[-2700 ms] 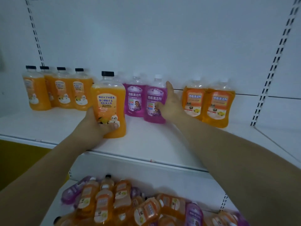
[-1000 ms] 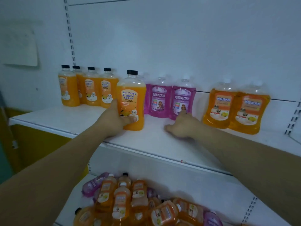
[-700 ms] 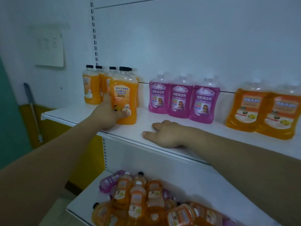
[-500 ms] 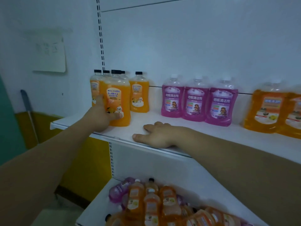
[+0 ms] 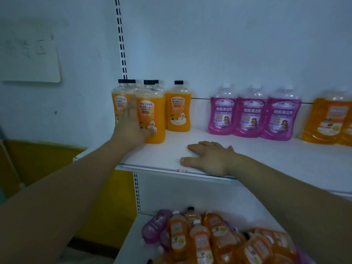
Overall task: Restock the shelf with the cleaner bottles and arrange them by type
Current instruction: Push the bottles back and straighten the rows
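Observation:
On the white upper shelf [image 5: 163, 155] my left hand [image 5: 131, 126] grips a black-capped orange bottle [image 5: 152, 115] that stands upright at the front left. Several matching black-capped orange bottles [image 5: 178, 109] stand behind and beside it. Three purple white-capped bottles [image 5: 253, 115] form a row in the middle. Orange white-capped bottles [image 5: 329, 121] stand at the right edge. My right hand [image 5: 207, 159] rests flat, palm down, on the shelf's front, holding nothing.
The lower shelf [image 5: 125, 244] carries a loose pile of lying orange and purple bottles [image 5: 209, 239]. A slotted upright [image 5: 121, 37] runs up the back wall at the shelf's left end. A white paper [image 5: 30, 60] hangs on the wall to the left.
My left hand has slid the orange bottle leftward to the front of the black-capped group. My right hand left the purple bottles and came down flat on the shelf front. The view has swung left.

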